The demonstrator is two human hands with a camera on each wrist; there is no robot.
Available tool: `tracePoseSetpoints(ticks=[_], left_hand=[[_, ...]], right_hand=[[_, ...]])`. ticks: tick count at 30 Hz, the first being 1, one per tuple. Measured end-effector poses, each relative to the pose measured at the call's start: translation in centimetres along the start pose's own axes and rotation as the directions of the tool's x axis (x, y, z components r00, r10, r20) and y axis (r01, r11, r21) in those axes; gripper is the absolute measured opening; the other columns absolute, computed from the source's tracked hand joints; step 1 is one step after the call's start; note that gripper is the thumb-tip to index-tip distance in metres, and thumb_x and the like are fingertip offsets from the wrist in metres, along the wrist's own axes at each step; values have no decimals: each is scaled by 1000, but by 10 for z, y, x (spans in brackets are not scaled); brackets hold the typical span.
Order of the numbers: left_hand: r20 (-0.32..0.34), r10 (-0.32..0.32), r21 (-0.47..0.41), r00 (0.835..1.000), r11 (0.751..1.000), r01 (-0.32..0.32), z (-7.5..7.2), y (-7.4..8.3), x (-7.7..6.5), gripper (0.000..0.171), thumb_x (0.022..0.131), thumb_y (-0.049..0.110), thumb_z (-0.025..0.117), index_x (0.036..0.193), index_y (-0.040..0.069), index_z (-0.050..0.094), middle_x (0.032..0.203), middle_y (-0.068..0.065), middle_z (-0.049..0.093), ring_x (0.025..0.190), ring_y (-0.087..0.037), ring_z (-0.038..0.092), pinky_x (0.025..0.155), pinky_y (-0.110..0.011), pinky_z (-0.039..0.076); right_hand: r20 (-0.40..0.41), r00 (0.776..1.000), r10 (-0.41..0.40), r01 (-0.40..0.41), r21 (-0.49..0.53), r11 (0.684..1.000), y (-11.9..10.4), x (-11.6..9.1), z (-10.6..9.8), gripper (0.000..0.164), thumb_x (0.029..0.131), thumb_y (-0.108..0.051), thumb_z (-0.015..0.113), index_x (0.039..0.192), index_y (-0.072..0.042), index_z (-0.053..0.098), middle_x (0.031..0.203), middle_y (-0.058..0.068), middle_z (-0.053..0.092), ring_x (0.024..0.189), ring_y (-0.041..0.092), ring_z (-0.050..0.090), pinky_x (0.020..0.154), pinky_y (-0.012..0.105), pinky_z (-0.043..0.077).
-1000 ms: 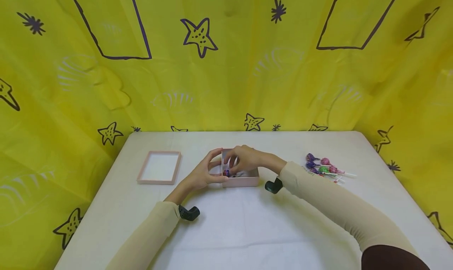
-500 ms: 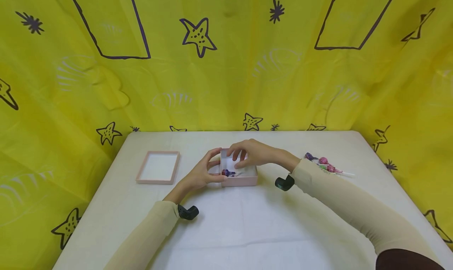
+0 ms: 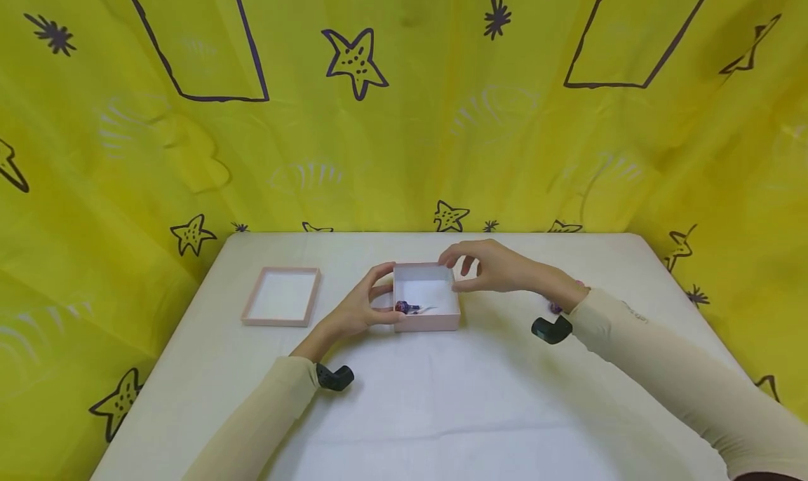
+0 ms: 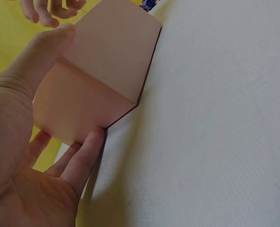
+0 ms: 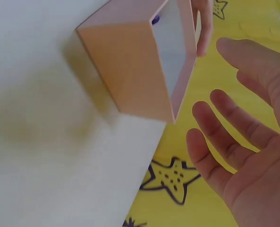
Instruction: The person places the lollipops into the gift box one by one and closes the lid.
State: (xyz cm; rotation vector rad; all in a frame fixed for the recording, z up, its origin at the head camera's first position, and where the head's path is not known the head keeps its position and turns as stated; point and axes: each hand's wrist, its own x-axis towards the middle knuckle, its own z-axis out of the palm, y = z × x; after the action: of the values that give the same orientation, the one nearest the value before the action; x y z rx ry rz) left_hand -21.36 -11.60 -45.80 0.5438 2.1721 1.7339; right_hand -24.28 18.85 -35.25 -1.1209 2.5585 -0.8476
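Observation:
Near the middle of the table stands a pink box with its top uncovered and a white inside. A dark purple-wrapped lollipop lies in it along the front wall. My left hand grips the box's left end, thumb near the front corner, fingers along the left side; the left wrist view shows the thumb on the box wall. Just above the box's right edge hovers my right hand, holding nothing, its fingers loosely bent. In the right wrist view, those fingers are apart from the box.
A pink-rimmed square lid lies inner side up at left. Loose lollipops lie on the right, mostly hidden by my right forearm. A yellow curtain hangs behind the white-covered table.
My right hand has let go of the lollipop in the box, risen out and moved right to beyond the box's right edge. The left hand keeps its grip on the box.

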Motion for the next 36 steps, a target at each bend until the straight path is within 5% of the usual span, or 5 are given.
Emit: tracePoseSetpoints(ticks=[15, 23, 36], left_hand=[[1, -21, 4, 1000, 1000, 21, 0, -1, 1, 100, 83, 9, 87, 161, 25, 26, 169, -3, 18, 150, -35, 33, 105, -45, 51], [-5, -25, 24, 1000, 999, 26, 1, -1, 1, 102, 83, 11, 87, 162, 23, 24, 169, -3, 19, 150, -34, 34, 105, -45, 51], [16, 11, 5, 1000, 1000, -11, -1, -6, 3, 102, 83, 6, 86, 162, 22, 24, 169, -3, 19, 149, -34, 34, 105, -44, 51]], right_hand=[[-116, 986, 121, -132, -91, 987, 28, -64, -37, 46, 88, -18, 84, 130, -14, 66, 123, 2, 69, 102, 22, 65, 83, 47, 60], [-165, 975, 148, -169, -123, 978, 48, -99, -44, 47, 87, -16, 84, 130, -14, 66, 125, 2, 68, 99, 20, 67, 75, 27, 60], [-183, 957, 226, -245, -91, 965, 91, -142, -50, 48, 91, -13, 80, 135, -9, 62, 125, 19, 66, 102, 36, 68, 73, 27, 60]])
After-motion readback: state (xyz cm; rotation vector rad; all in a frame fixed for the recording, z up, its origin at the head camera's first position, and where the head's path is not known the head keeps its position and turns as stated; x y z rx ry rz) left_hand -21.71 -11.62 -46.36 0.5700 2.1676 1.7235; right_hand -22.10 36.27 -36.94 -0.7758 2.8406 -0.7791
